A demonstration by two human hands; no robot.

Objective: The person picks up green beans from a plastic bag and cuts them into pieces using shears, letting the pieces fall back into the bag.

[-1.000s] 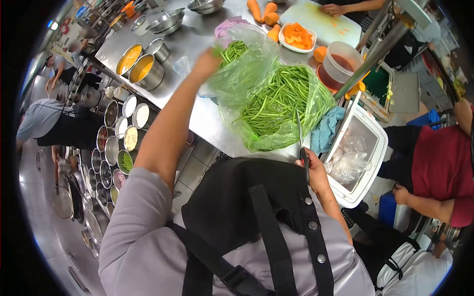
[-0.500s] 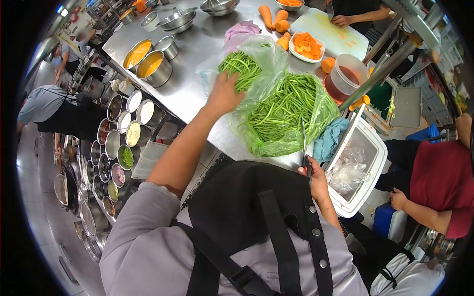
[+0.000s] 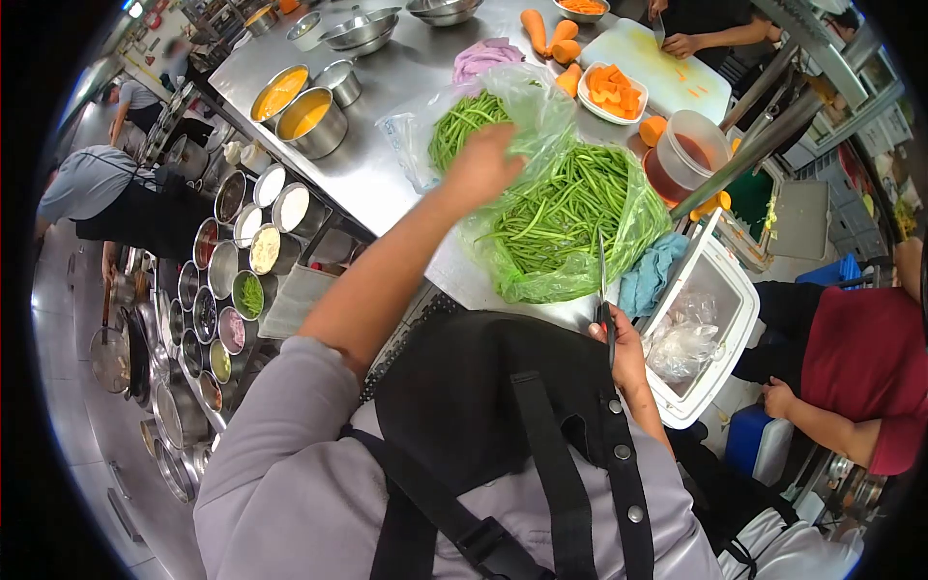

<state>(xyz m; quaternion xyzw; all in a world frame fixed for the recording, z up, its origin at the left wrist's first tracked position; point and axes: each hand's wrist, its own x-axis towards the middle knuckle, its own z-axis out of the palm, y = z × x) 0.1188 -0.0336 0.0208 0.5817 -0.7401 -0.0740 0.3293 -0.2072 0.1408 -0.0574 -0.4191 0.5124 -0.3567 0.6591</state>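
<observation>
Over the clear plastic bag (image 3: 541, 106) is my left hand (image 3: 483, 166), slightly blurred, its fingers and thumb apart and no bean showing in it. Beside its wrist lies the smaller heap of green beans (image 3: 462, 126), partly covered by the hand. A larger heap of green beans (image 3: 570, 213) fills the open green-tinted bag (image 3: 541, 288) nearer my body. My right hand (image 3: 626, 346) is closed around the black handle of a knife (image 3: 602, 266). The narrow blade points away from me, overlapping the right part of the larger heap.
A blue cloth (image 3: 646, 275) and a white cooler box (image 3: 739, 319) holding plastic bags sit at right. Across the steel table (image 3: 387, 126), a person's hand (image 3: 684, 44) works at a cutting board (image 3: 619, 48). Metal pots (image 3: 324, 135) stand at left. Another person in red (image 3: 851, 358) is at right.
My left hand has moved right and away from me, off the smaller heap of beans and over the plastic. My right hand keeps the knife in nearly the same place.
</observation>
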